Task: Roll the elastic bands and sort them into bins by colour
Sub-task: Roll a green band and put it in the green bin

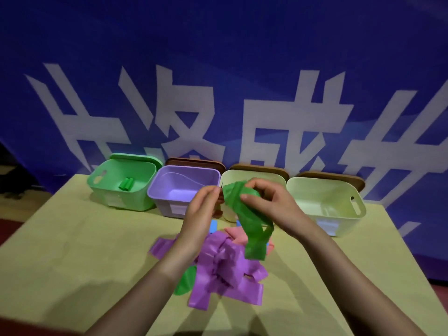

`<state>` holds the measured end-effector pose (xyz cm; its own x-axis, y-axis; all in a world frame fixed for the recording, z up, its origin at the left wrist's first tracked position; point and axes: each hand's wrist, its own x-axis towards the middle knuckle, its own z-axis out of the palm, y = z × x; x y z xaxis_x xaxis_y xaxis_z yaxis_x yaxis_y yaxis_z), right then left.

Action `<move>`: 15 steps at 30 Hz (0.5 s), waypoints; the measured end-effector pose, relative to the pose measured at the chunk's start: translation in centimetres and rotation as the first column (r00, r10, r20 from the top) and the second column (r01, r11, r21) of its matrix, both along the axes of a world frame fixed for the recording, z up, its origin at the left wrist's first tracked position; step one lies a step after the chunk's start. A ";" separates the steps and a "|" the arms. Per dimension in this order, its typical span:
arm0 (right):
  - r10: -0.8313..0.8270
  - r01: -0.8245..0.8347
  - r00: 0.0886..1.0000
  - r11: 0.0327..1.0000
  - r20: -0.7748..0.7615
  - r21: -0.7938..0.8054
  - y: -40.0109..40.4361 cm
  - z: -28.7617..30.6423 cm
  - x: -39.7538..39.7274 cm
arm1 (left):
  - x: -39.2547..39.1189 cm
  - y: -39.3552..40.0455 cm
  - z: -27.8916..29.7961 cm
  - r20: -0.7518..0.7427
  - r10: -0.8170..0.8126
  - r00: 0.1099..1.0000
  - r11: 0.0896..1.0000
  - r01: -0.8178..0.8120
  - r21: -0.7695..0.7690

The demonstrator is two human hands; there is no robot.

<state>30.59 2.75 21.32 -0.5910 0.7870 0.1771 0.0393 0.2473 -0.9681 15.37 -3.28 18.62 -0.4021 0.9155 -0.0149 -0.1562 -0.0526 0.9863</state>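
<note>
While raised above table [72, 238] | both hands pinch green band: left hand [202, 209], right hand [264, 202], green band [252, 229] between.

held band [252, 221] – green | heap of bands [225, 265] – purple | bins: green [116, 190], lilac [164, 202], two cream [339, 214] | desk [84, 238] – pale yellow | backdrop [218, 44] – blue, white characters

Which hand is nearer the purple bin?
Left. The left hand hovers just in front of the purple bin; the right hand is farther right, before the cream bin.
</note>
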 end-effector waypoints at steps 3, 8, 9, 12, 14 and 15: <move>0.057 -0.097 0.975 0.979 0.213 0.181 0.1 0.9 -1.0 | -1.8 0.2 -0.5 -0.019 0.023 1.000 1.000 -0.024 -0.006; -0.031 -0.193 0.879 0.889 0.475 0.416 0.8 2.0 -3.4 | -4.2 0.4 -1.7 0.042 -0.068 0.997 0.997 0.069 -0.031; -0.060 -0.211 0.857 0.865 0.511 0.455 0.8 2.2 -4.0 | -4.9 0.5 -1.8 0.053 -0.125 0.991 0.991 0.128 -0.040; -0.151 -0.238 0.814 0.793 0.560 0.560 0.8 2.1 -5.9 | -6.9 0.9 -1.7 0.062 -0.324 0.944 0.942 0.328 -0.077; -0.223 -0.232 0.791 0.752 0.569 0.617 0.8 1.6 -7.1 | -8.1 0.8 -1.7 0.085 -0.384 0.920 0.912 0.392 -0.123; -0.264 -0.209 0.783 0.742 0.564 0.637 0.6 1.4 -7.6 | -8.7 0.7 -1.8 0.077 -0.396 0.915 0.904 0.403 -0.145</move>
<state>22.96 3.38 22.69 -0.7306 0.6310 0.2609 0.5471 0.7696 -0.3294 6.64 -2.53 16.79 0.0015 0.9841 -0.1778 -0.1759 0.1753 0.9687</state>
